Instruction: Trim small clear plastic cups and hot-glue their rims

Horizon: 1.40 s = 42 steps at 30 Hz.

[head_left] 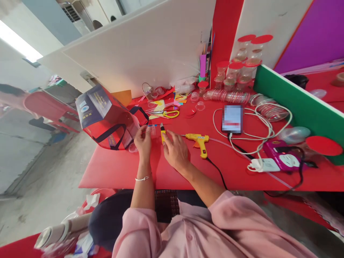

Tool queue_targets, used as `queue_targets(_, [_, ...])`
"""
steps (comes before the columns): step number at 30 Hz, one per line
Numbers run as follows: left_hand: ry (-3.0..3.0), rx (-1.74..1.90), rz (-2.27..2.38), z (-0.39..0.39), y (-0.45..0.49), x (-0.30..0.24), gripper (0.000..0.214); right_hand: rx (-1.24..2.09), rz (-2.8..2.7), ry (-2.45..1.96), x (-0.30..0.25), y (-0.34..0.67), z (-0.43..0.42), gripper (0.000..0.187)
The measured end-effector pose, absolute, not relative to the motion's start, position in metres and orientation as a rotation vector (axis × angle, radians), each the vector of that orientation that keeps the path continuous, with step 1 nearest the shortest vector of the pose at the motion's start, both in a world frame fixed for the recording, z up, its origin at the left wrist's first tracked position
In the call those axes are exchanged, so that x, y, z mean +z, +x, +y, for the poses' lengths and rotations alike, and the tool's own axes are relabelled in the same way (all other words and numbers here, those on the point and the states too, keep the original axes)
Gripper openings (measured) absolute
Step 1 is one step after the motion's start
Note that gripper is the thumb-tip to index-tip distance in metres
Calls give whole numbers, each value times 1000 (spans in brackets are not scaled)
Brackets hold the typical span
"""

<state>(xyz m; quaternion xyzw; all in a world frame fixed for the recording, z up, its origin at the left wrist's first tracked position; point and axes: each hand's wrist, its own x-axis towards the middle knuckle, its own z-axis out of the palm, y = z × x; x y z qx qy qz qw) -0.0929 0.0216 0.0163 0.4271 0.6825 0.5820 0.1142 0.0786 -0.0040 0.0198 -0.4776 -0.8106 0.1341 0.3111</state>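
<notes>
Cutter point(163, 134), tip pointing far, lies on the red surface point(115, 172) under the right hand point(176, 148), whose grip curls over it; whether closed, one cannot tell. Left hand point(143, 141), thumb and fingers near together, is beside clear plastic point(153, 129), any pinch unclear. Good handling likely means firm hold, left fingertips outside the cutting line.

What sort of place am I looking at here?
Probably a small craft workshop or craft corner, though I can't be certain. A yellow glue gun and a pair of scissors lie on a red table, along with stacked clear plastic containers.
</notes>
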Motion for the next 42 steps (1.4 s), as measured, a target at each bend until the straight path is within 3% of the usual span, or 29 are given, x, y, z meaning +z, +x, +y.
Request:
queue_targets(4, [795,1835,1212,17,-81,20,39,569,-1904,-1197,28,82,-3,50])
queue_targets(8, [695,1733,955,13,-74,18,34,806,-1766,-1137,25,80,1,57])
queue_targets(20, [612,1449,847,2,-61,20,36,1062,-1368,-952,17,76,9,31])
queue_targets(30, [528,1392,807,0,-61,18,38,961,-1423,-969,24,83,8,27])
queue_targets(42, [497,1379,824,3,-59,17,49,1281,-1222,-854,24,79,6,22])
